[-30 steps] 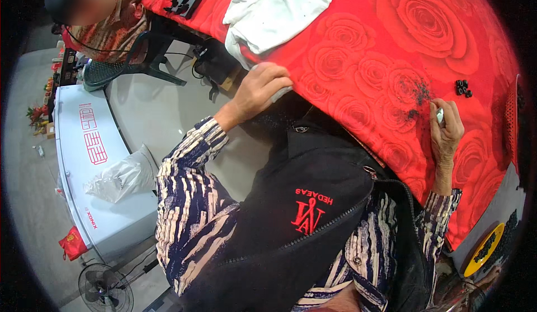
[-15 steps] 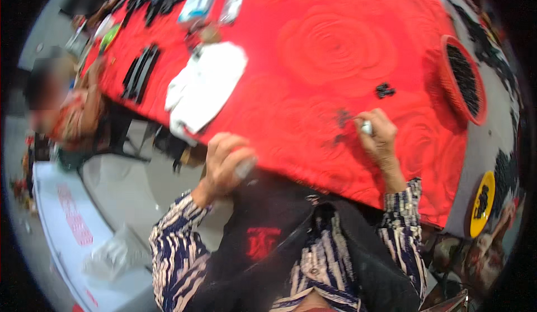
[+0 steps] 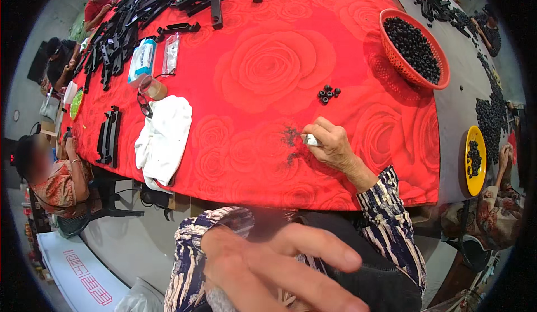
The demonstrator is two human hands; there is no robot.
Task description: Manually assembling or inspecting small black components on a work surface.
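Our left hand, off the table edge, now lifts empty with fingers spread; the right hand still grips a white piece by dark bits.

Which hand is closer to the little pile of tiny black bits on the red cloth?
The right hand: it rests on the table just right of the black bits. The left hand is raised off the table, nearer the camera.

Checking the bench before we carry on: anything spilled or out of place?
Yes. A scatter of dark specks lies loose on the red tablecloth beside the right hand, and small black parts are strewn outside the red basket.
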